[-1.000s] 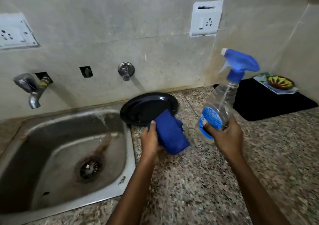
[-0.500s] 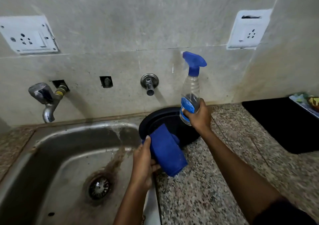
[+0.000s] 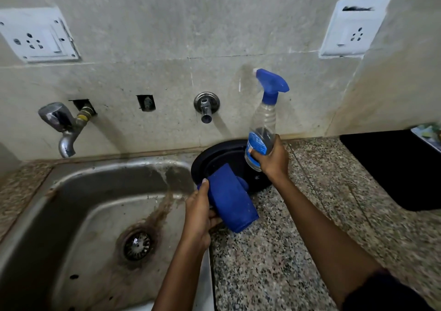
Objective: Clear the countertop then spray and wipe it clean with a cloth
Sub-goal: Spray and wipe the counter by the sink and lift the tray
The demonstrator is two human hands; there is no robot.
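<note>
Bottle: right hand (image 3: 272, 161) is carrying the spray bottle (image 3: 262, 129) back over the black plate (image 3: 214, 162).
Cloth: left hand (image 3: 199, 215) is gripping the blue cloth (image 3: 230, 203); plate not cleared yet.

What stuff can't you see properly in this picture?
- Plate, head view: its middle is covered by the cloth and bottle.
- Left hand: fingers tucked behind the cloth.
- Colourful things at the right edge: cut off and blurred.
- Bottle label: print too small to read.
- Right hand grips the bottle; its palm is hidden.

Speckled granite countertop (image 3: 310, 215), stained steel sink (image 3: 78, 215), clear plastic bottle (image 3: 262, 129), matt plate (image 3: 214, 158).
</note>
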